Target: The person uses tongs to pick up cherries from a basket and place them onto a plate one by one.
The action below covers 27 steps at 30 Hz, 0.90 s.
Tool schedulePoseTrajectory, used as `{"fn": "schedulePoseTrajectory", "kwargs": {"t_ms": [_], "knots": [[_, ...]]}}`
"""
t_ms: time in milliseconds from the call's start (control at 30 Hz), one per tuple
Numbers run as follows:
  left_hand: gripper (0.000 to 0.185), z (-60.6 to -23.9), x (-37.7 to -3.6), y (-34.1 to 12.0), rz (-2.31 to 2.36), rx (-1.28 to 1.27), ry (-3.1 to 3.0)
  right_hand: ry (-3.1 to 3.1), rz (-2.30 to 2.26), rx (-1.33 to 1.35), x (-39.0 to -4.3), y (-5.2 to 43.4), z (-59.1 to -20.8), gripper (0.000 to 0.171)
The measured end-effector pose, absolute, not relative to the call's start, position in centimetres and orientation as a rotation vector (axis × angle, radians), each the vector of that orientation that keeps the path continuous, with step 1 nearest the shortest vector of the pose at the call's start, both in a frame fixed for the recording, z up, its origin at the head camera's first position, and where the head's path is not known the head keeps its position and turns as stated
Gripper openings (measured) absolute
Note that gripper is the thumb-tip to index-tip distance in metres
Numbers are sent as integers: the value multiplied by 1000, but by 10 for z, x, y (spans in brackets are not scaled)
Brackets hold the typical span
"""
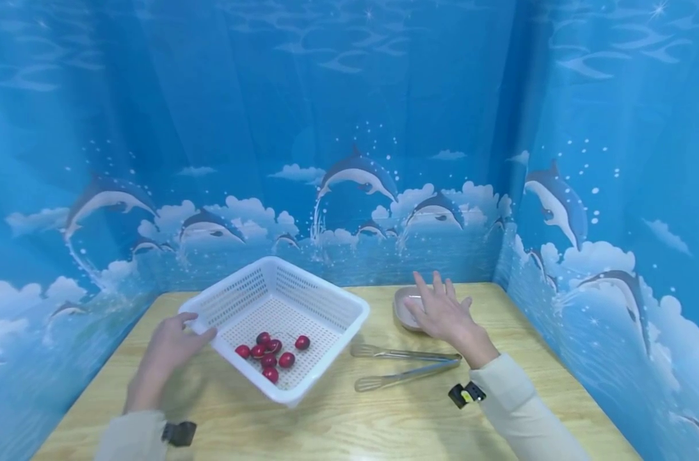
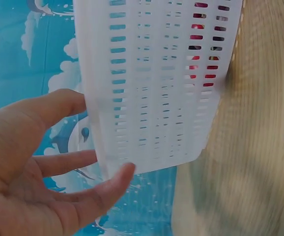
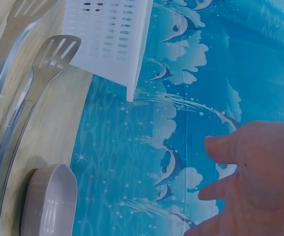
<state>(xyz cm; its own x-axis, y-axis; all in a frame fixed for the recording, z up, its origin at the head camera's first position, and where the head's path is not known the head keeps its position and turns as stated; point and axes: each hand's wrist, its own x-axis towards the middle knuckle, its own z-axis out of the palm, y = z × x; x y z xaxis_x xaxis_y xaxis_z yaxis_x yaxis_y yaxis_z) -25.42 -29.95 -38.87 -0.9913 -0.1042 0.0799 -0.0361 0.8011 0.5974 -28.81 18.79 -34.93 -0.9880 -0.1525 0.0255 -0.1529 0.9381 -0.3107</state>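
The basket (image 1: 321,307) is at 9 to 10 o'clock from the tongs (image 1: 404,376); the left hand (image 1: 171,346) grips it by its 9 o'clock corner, fingers and thumb on either side of the rim; whether the base rests fully on the table (image 1: 326,432) cannot be told.

Inside lie red cherries (image 1: 287,360), bunched mostly toward 7 o'clock of the basket's floor; in the left wrist view, red shows through the slots.

The right hand (image 1: 444,314) is released, fingers spread, grasping nothing; in the head view it overlaps the 3 o'clock side of the bowl (image 1: 401,317), while the right wrist view shows hand and bowl apart.

The bowl is at 12 o'clock from the tongs; these lie parted on the table, slotted heads at 9 o'clock, joined end at 3; pale sleeves (image 1: 534,410) enter from 7 and 5 o'clock; a blue dolphin curtain (image 1: 240,128) stands at 9, 12 and 3 o'clock.
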Motion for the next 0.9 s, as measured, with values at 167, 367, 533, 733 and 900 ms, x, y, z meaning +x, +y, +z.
{"fn": "schedulePoseTrajectory", "kwargs": {"t_ms": [167, 367, 533, 733, 900], "knots": [[66, -397, -258, -301, -960, 78, -2784, -3093, 501, 249, -288, 189, -350, 70], [47, -405, -263, -307, -949, -49, -2748, -3092, 510, 253, -289, 190, -351, 71], [42, -416, -264, -318, -976, -129, -2710, -3102, 536, 263, -291, 192, -354, 70], [49, -422, -268, -325, -1004, -81, -2710, -3109, 534, 281, -293, 195, -360, 71], [55, -423, -268, -326, -1152, -33, -2702, -3127, 532, 277, -293, 195, -362, 70]]}}
